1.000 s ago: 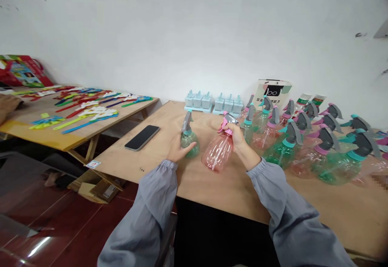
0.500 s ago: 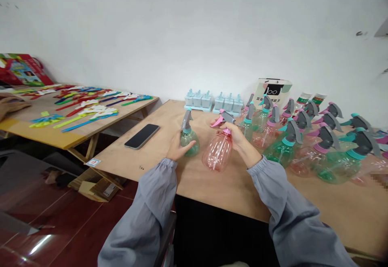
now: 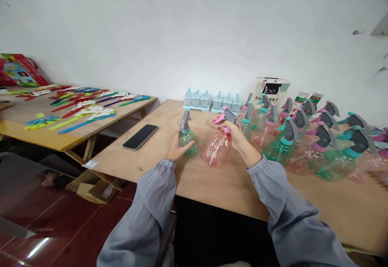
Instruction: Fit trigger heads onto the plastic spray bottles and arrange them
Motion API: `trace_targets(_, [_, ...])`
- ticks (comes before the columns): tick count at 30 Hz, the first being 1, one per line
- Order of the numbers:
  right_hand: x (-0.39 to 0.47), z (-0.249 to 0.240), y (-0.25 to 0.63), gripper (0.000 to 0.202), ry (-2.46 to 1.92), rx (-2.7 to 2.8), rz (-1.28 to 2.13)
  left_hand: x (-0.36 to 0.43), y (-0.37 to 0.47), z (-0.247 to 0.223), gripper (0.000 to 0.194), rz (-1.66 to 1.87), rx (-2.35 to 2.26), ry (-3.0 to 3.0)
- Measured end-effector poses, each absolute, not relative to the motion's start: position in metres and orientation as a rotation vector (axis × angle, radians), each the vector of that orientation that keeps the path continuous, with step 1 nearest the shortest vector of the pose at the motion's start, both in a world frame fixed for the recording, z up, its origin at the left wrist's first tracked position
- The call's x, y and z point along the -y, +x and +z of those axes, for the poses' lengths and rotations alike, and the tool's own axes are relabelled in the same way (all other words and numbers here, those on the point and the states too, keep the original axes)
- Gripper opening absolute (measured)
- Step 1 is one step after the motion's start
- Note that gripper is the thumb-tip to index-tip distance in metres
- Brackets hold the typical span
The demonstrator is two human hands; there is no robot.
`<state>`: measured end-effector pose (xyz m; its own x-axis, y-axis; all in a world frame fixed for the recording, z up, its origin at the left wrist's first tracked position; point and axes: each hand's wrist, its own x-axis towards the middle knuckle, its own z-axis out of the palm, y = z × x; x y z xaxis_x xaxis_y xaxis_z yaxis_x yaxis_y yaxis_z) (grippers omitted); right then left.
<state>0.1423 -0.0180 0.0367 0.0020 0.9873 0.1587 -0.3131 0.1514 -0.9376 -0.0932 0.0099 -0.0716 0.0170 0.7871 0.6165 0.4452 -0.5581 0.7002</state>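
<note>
My left hand (image 3: pixel 176 147) is wrapped round the side of a green spray bottle (image 3: pixel 191 142) with a grey trigger head, its thumb across the front. The bottle stands upright on the table. To its right, my right hand (image 3: pixel 235 134) grips the neck of a clear pink spray bottle (image 3: pixel 214 150) with a pink and grey head. That bottle leans, its base toward the left. Some fingers of the right hand are hidden behind the head. Close by on the right stand several more spray bottles, among them a green one (image 3: pixel 277 152) and a pink one (image 3: pixel 306 160).
A phone (image 3: pixel 140 137) lies on the table's left part. Pale blue popsicle moulds (image 3: pixel 196 99) and a printed box (image 3: pixel 270 91) stand along the wall. Colourful flower-topped plastic strips (image 3: pixel 87 115) cover the left table (image 3: pixel 39 137). Cardboard (image 3: pixel 100 188) is on the floor beneath.
The pink bottle has tilted a little more, its base swinging slightly left and up. My left hand stays on the green bottle. Another person's hand at the far left has mostly withdrawn.
</note>
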Motion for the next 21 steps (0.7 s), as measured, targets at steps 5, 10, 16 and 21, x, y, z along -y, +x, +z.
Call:
trace_targets(5, [0.015,0.033,0.143,0.012,-0.824,1.053,1.258,-0.01,-0.093,-0.071,0.058,1.569,-1.249,1.969])
trace_targets(10, [0.013,0.02,0.142,0.008,-0.865,1.197,1.059,-0.009,-0.093,-0.07,0.064,1.552,-1.238,1.971])
trace_targets(16, [0.024,0.006,0.182,0.027,-0.99,1.352,0.603,-0.009,-0.092,-0.068,0.063,1.534,-1.274,1.955])
trace_targets(21, [0.036,-0.004,0.216,0.031,-1.092,1.303,0.414,-0.007,-0.091,-0.067,0.061,1.529,-1.172,1.946])
